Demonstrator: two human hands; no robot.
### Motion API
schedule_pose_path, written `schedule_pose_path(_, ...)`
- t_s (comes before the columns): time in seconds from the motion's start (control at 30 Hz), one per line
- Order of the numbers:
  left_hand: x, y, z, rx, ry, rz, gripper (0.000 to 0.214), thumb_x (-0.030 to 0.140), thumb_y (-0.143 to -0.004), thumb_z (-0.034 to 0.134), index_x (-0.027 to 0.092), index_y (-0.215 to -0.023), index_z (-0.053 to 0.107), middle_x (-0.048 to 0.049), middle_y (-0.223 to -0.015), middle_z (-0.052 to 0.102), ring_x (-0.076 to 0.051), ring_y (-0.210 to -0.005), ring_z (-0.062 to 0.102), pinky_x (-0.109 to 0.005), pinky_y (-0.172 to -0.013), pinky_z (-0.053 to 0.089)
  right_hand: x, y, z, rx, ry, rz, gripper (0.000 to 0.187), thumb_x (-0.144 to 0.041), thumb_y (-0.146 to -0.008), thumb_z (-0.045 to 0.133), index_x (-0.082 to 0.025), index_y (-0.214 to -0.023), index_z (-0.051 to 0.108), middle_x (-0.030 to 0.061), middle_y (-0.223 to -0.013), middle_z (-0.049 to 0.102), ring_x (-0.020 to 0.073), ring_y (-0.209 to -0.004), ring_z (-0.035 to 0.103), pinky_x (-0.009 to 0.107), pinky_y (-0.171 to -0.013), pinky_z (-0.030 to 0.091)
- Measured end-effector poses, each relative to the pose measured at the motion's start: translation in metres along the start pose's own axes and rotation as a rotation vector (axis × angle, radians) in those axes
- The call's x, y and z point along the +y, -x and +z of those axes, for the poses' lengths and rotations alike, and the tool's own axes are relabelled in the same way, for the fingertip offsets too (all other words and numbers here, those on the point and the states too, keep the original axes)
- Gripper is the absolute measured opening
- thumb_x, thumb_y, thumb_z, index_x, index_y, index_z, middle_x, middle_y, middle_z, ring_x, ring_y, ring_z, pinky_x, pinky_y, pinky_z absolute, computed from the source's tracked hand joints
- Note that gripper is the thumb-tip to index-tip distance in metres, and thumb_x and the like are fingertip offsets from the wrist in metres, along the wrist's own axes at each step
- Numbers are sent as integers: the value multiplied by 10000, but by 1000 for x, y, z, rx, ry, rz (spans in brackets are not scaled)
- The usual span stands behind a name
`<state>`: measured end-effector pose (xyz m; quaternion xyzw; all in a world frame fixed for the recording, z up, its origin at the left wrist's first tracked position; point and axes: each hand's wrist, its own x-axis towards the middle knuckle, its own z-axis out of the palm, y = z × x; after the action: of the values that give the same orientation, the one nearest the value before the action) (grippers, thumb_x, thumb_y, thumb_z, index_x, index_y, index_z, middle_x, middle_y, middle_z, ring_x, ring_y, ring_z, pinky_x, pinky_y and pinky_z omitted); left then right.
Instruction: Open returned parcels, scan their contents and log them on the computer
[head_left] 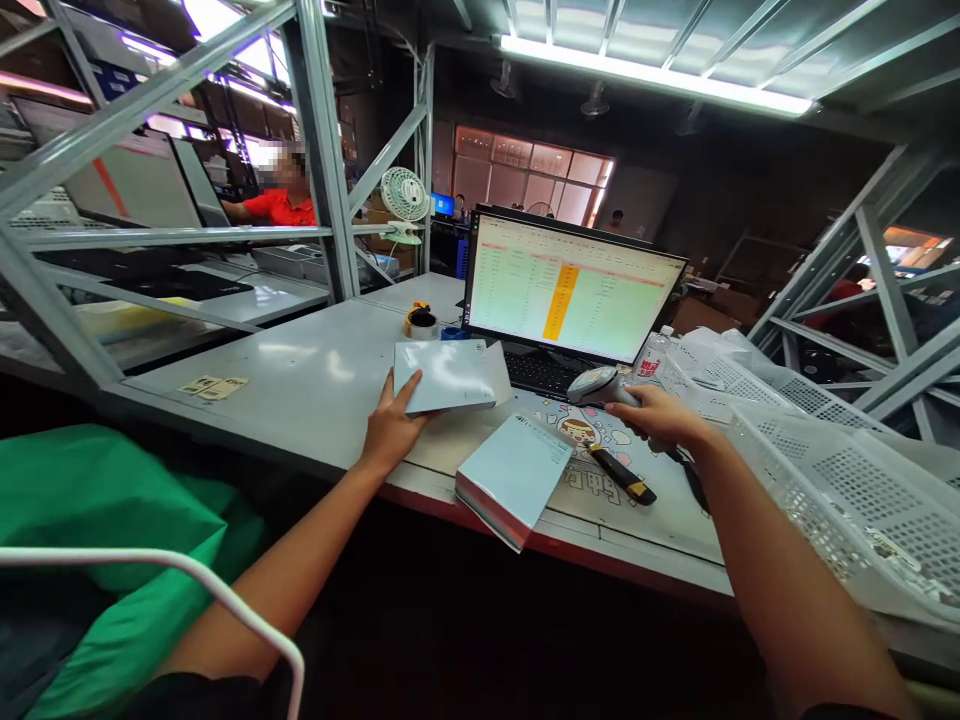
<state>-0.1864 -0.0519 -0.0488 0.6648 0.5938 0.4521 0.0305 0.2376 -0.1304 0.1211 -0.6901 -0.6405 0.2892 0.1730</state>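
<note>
My left hand (395,425) grips a flat white box (446,372) by its left side, thumb across the top, tilted above the bench. In my right hand (656,415) is a grey barcode scanner (600,384), its head turned left toward that box. Between the two hands a second white box (517,465) with reddish sides lies at the front edge, a corner jutting past it. A black and yellow utility knife (621,474) rests beside it on a cartoon-printed mat (600,425).
A monitor (574,285) shows a spreadsheet behind a black keyboard (536,372). White perforated baskets (847,480) line the right side. Tape rolls (422,322) sit left of the monitor. A green clip fan (405,195) hangs on the metal frame. Beyond it is a person in red (289,205).
</note>
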Motion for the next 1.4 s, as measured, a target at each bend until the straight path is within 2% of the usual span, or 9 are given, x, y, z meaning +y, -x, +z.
schedule_pose_path(0.33,56,22,-9,89,48,248,782,353,-879,867,338,-1586,532,-103,-1784,240,-422,-1484,520,-553,-1098,592,-62,36,0,118,160,-262,247,-456,-921,670,-211,-933,641,-42,-600,497,93,-490,438,220,-461,334)
schedule_pose_path(0.47,66,31,-4,67,47,295,777,381,-868,878,321,-1572,555,-137,-1779,240,-437,-1451,553,-554,-1057,615,-72,47,-5,211,249,-288,175,-374,-925,649,-211,-865,627,-29,-608,520,102,-540,462,227,-519,339)
schedule_pose_path(0.6,73,34,-2,34,48,306,766,413,-881,863,330,-1574,548,-141,-1781,232,-454,-1463,534,-571,-1041,614,-68,48,-8,204,292,-276,189,-390,-928,650,-213,-864,631,-14,-630,555,123,-576,506,239,-544,346)
schedule_pose_path(0.7,77,37,-6,12,6,273,801,464,-862,872,317,-1579,544,-179,-1755,289,-471,-1394,597,-575,-1000,626,-50,39,-8,245,293,-260,259,-471,-932,646,-213,-924,656,4,-684,612,153,-620,554,253,-559,372)
schedule_pose_path(0.83,89,48,-12,90,-71,186,847,602,-795,884,312,-1534,589,-202,-1605,536,-438,-1167,741,-531,-892,662,-2,8,-3,347,339,-205,355,-504,-952,626,-196,-1108,709,71,-923,740,239,-853,680,285,-686,469)
schedule_pose_path(0.93,103,66,-10,170,-35,192,835,625,-782,883,338,-1512,596,-187,-1528,614,-413,-1070,770,-511,-823,670,38,-18,10,396,367,4,424,-451,-984,598,-178,-1297,683,133,-1210,754,305,-1114,705,323,-866,519)
schedule_pose_path(1.03,119,90,2,186,51,182,840,560,-797,897,352,-1532,546,-182,-1509,629,-421,-1107,756,-531,-812,668,71,-34,28,400,358,185,500,-346,-984,572,-151,-1443,601,170,-1334,723,326,-1227,695,349,-964,525)
schedule_pose_path(1.2,134,127,31,185,158,106,751,424,-884,835,341,-1524,450,-191,-1615,511,-459,-1407,581,-696,-1016,579,106,-41,57,413,373,301,591,-307,-966,547,-125,-1524,485,216,-1343,702,317,-1242,705,374,-1015,530)
schedule_pose_path(1.4,135,152,50,167,270,121,1067,407,-801,904,307,-1631,241,-242,-1752,233,-484,-1592,314,-778,-1129,467,132,-57,76,424,413,413,625,-341,-966,552,-114,-1535,431,269,-1392,635,391,-1328,646,473,-1046,514)
